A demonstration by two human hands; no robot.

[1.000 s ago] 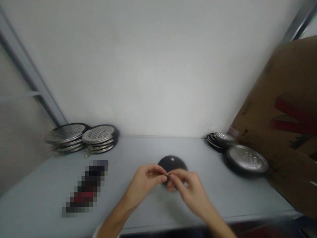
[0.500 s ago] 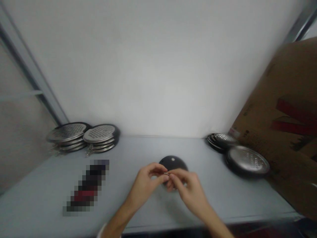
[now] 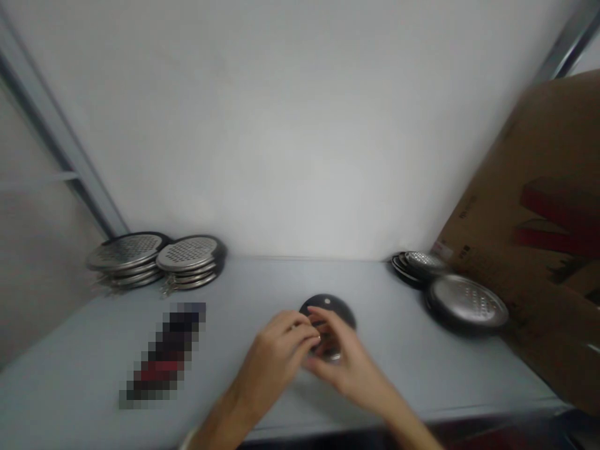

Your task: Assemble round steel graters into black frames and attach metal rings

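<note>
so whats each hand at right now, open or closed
Left hand: closed, fingertips bunched; whether they pinch something small cannot be told.
Right hand: open, thumb and fingers apart, partly covering the round black disc in view.

The print [image 3: 464,253] on the cardboard box [image 3: 539,269] is too blurred to read.

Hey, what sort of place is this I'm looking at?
Probably a work table in a workshop or storeroom: a pale tabletop against a plain wall, stacked round metal pieces at left, and a big cardboard box at right.
</note>
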